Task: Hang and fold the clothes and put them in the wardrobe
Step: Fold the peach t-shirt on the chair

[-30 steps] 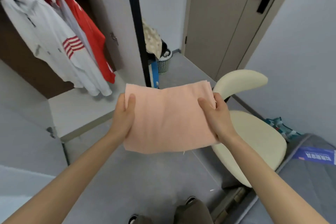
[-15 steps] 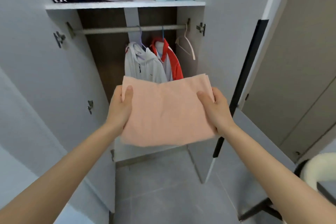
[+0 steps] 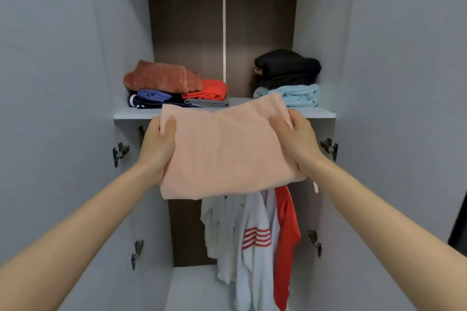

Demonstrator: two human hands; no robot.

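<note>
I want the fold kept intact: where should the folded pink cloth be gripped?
At its two side edges, one hand from each side, thumb on top, as the left hand and right hand grip it now. The folded pink cloth is wide and limp, so holding both ends likely keeps it flat.

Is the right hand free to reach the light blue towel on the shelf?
Probably not yet. The right hand grips the folded peach cloth, shared with the left hand, so it is occupied. The way itself looks free: the light blue towel lies near the shelf edge just beyond it.
</note>
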